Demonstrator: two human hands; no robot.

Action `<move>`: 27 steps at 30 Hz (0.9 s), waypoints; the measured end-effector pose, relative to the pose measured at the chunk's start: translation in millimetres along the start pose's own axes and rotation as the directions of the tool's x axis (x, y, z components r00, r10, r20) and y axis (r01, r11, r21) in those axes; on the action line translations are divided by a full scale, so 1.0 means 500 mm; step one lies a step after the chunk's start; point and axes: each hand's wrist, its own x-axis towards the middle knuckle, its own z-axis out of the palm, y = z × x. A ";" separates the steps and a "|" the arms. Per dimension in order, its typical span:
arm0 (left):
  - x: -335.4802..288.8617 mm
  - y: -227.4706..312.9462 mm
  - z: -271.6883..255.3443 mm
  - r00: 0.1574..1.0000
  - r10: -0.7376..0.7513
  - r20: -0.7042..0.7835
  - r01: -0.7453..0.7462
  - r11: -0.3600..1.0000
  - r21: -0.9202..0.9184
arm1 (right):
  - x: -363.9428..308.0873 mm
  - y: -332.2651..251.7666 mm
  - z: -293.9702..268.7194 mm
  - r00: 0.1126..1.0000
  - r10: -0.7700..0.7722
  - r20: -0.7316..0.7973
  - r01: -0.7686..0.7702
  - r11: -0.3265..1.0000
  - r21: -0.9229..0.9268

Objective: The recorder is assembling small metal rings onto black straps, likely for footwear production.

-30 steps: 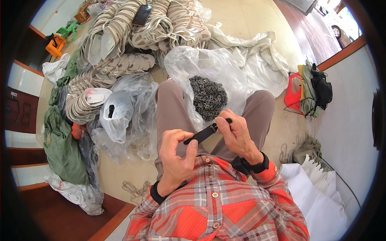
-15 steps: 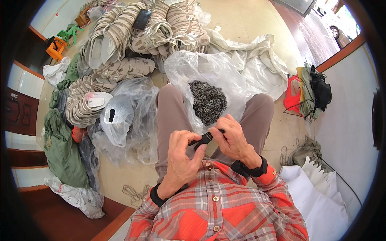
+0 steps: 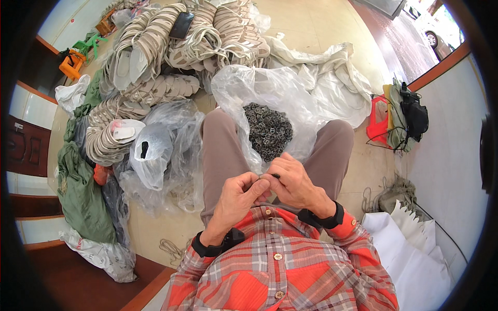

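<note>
My left hand [image 3: 239, 194] and my right hand [image 3: 292, 181] meet in front of my shirt, thumbs and fingers pinched together. Between them is a small black strap-like piece [image 3: 276, 176]; only a bit of it shows beside the right fingers, and the rest is covered. Just beyond my hands, between my knees, lies a clear plastic bag [image 3: 228, 85], spread wide. A heap of small dark metal buckles [image 3: 268, 132] fills its middle. Neither hand touches the heap.
Stacks of beige shoe uppers [image 3: 148, 49] lie at the far left, with a dark phone [image 3: 181, 26] on top. Plastic bags [image 3: 155, 150] sit left of my knee. A red stool [image 3: 377, 122] stands to the right, above white sheets [image 3: 399, 254].
My hands have drawn together. The black strap piece, plainly visible between them before, is now mostly hidden by my fingers.
</note>
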 end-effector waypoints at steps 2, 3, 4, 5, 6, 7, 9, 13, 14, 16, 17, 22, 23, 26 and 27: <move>0.002 0.000 -0.003 1.000 0.019 0.023 -0.019 1.000 0.012 | -0.003 -0.002 -0.002 0.997 0.069 0.033 -0.073 0.990 0.118; 0.002 -0.001 -0.003 0.998 0.039 0.044 -0.040 0.999 0.023 | 0.001 -0.007 -0.008 0.993 0.104 0.063 -0.113 0.981 0.155; 0.001 0.003 -0.002 0.998 0.037 0.045 -0.038 0.999 0.022 | 0.003 -0.012 -0.012 0.986 0.137 0.095 -0.154 0.970 0.191; -0.001 0.009 0.001 0.998 0.020 0.060 -0.022 0.999 0.033 | 0.004 -0.015 -0.013 0.986 0.139 0.094 -0.155 0.970 0.189; -0.002 0.015 0.003 0.997 0.004 0.076 -0.007 0.999 0.044 | 0.004 -0.017 -0.013 0.987 0.149 0.061 -0.157 0.972 0.174; -0.003 0.017 0.005 0.997 0.003 0.078 -0.007 0.999 0.044 | 0.004 -0.022 -0.012 0.987 0.158 0.027 -0.160 0.974 0.159; -0.010 0.015 0.012 0.998 0.014 0.062 -0.016 0.999 0.029 | 0.002 -0.047 -0.014 0.931 0.361 0.051 -0.354 0.865 0.356; -0.022 0.021 0.034 0.998 0.054 -0.016 -0.054 0.999 0.001 | -0.015 -0.050 0.009 0.746 0.629 0.218 -0.529 0.360 0.768; -0.026 0.024 0.039 0.997 0.049 -0.052 -0.049 0.999 0.007 | -0.014 -0.052 0.010 0.747 0.629 0.215 -0.527 0.363 0.769; -0.026 0.023 0.038 0.995 0.048 -0.086 -0.047 0.999 0.013 | -0.009 -0.058 0.010 0.650 0.692 0.314 -0.494 0.071 0.867; -0.025 0.021 0.036 0.996 0.046 -0.071 -0.046 0.999 -0.012 | -0.008 -0.061 0.009 0.652 0.692 0.311 -0.493 0.075 0.867; -0.027 0.021 0.033 0.999 0.017 -0.034 -0.019 0.998 -0.063 | -0.014 -0.053 0.011 0.690 0.628 0.360 -0.404 -0.078 0.911; -0.027 0.023 0.036 0.999 0.035 -0.032 -0.037 0.997 -0.070 | -0.015 -0.051 0.012 0.691 0.627 0.361 -0.406 -0.077 0.911; -0.030 0.023 0.034 0.997 0.077 -0.003 -0.077 0.996 -0.044 | -0.017 -0.042 0.013 0.768 0.556 0.319 -0.356 -0.043 0.933; -0.030 0.023 0.032 0.995 0.099 0.027 -0.099 0.995 -0.009 | -0.017 -0.036 0.015 0.824 0.491 0.282 -0.322 -0.002 0.947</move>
